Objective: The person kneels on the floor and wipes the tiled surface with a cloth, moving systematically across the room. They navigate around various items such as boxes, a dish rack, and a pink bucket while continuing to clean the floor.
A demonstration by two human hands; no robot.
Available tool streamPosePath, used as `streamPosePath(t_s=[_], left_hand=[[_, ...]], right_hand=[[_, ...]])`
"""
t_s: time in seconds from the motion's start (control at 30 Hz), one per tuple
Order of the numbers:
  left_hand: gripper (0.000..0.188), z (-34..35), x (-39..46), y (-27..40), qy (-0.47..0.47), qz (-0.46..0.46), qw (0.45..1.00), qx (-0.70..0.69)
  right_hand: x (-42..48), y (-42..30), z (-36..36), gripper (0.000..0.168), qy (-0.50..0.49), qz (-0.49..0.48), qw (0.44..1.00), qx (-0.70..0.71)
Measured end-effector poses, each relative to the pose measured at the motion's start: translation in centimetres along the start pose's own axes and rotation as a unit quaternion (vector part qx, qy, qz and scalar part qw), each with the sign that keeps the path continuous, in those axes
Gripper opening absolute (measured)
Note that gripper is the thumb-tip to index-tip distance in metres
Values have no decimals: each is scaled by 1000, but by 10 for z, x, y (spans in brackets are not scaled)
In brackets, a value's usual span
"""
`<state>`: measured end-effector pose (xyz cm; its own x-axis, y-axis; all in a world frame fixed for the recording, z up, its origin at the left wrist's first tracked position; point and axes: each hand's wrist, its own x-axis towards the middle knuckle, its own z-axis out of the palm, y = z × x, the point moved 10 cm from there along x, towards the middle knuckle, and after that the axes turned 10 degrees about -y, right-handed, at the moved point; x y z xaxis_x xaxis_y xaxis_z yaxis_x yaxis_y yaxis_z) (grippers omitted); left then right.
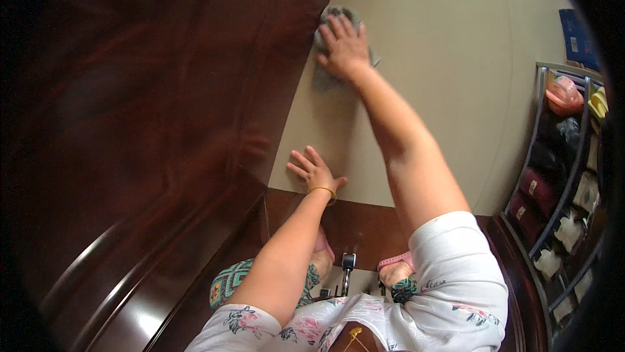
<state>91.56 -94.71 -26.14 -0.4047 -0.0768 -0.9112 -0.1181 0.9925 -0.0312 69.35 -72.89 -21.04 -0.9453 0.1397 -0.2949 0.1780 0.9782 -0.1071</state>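
My right hand (344, 48) is spread over a damp-looking grey cloth (328, 78), pressing it against a smooth beige surface (429, 83). The cloth lies along the seam where this surface meets a glossy dark reddish-brown panel (195, 83). Part of the cloth is hidden under the palm, and the hand is slightly blurred. Lower down, with fingers apart and nothing held, my left hand (315, 174) rests on or just over the beige surface near its lower edge. A yellow bangle (323, 190) circles that wrist.
A metal-framed rack (533, 157) at the right holds several shoes, among them a pink clog (564, 96). Beyond it is a blue box-like item (578, 37). Near my feet in pink slippers (395, 260) stands a chrome rod with a black-and-white end (348, 261).
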Motion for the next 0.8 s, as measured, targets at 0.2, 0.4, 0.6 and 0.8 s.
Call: streamPosePath(t_s=[0.2,0.4,0.6,0.8], left_hand=[[135,-2,1,-8,-1,-17,1000,8],[135,-3,0,3,20,6,999,24],[135,-4,-3,2,6,-23,1000,9],[133,-3,-2,0,29,-7,999,19]], right_hand=[[-94,-89,42,67,2,-177,982,59],[-101,15,31,62,86,-40,993,69],[-249,268,17,47,251,364,896,-43],[-457,355,72,44,287,660,694,-16]])
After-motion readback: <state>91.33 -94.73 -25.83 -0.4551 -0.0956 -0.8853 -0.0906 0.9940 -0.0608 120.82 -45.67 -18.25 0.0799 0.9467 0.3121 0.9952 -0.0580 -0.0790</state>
